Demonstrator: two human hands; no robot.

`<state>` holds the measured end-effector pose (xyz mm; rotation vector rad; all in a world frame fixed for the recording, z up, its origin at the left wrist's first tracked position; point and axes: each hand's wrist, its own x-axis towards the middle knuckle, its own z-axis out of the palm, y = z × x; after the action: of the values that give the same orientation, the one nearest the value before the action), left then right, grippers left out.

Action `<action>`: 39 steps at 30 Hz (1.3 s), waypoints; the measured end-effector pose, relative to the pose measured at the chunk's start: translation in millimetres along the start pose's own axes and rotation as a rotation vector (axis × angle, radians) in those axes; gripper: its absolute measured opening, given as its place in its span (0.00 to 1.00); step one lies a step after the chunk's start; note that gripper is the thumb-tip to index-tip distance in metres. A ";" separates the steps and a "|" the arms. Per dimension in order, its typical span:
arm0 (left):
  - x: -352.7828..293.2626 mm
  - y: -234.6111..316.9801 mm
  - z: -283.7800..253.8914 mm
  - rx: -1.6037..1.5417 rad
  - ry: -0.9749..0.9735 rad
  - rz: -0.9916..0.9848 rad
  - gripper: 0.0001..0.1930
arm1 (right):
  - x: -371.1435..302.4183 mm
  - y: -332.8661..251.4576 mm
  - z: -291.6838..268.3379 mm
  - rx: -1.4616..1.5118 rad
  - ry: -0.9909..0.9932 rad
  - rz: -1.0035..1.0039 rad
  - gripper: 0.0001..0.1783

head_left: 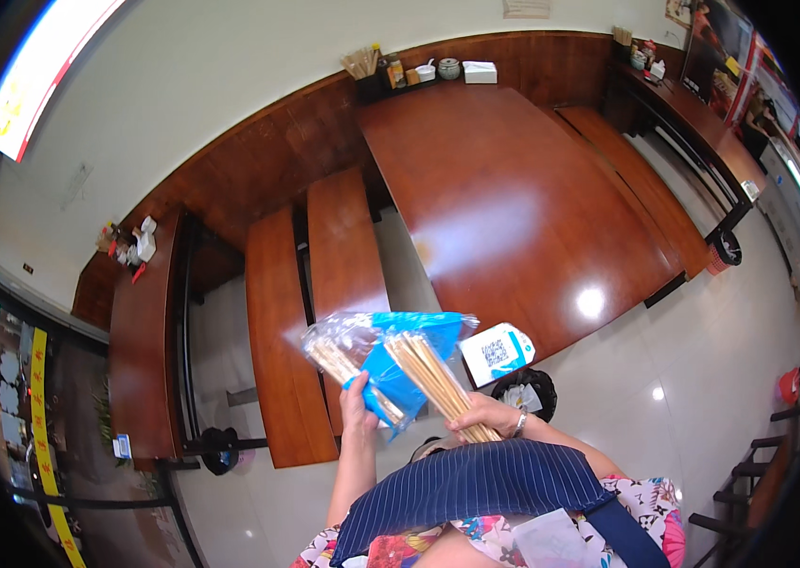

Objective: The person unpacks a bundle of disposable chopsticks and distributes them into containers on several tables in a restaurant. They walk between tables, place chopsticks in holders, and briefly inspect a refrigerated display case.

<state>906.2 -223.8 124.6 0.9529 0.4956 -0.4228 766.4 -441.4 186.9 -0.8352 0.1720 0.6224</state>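
I have the left hand (355, 405) and right hand (487, 417) up in front of the striped navy apron (476, 478), short of the near edge of the broad reddish-brown wooden table (514, 180). The left fingers are closed on the lower part of a clear-and-blue plastic bag (426, 331) with thin sticks inside; the right is wrapped around the lower end of a bundle of pale wooden chopsticks (426, 371). The bundle's far end overlaps the bag (whether inside or merely in front, I can't tell).

To the right of the bag, a white-and-blue square-coded card (497, 355) sits at the table's near-left corner, above a black-lined bin (537, 386). I see open, shiny pale floor tiles (627, 398) on the right; two long brown benches (348, 246) crowd the left. The glossy tabletop reflects light, and a white tissue box (480, 72) stands at its far end by the cream wall (230, 85).
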 end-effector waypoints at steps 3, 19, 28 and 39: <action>17.4 2.3 58.8 0.111 -0.140 -0.025 0.18 | -8.3 -17.5 -15.7 0.075 0.036 -0.083 0.31; 263.8 -52.7 334.4 0.937 -0.611 0.116 0.12 | -1.5 -63.0 -50.7 0.342 0.765 -0.540 0.24; 328.7 -72.1 434.5 1.466 -0.613 0.497 0.49 | 65.2 -100.3 -46.5 0.552 0.948 -0.596 0.30; 218.7 -10.6 385.1 1.266 -1.355 1.248 0.37 | 65.5 -102.4 -58.9 0.595 0.916 -0.664 0.25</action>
<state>1159.5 -583.2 178.9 1.6263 -1.7535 -0.0810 884.3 -507.3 188.2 -0.4872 0.8272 -0.4670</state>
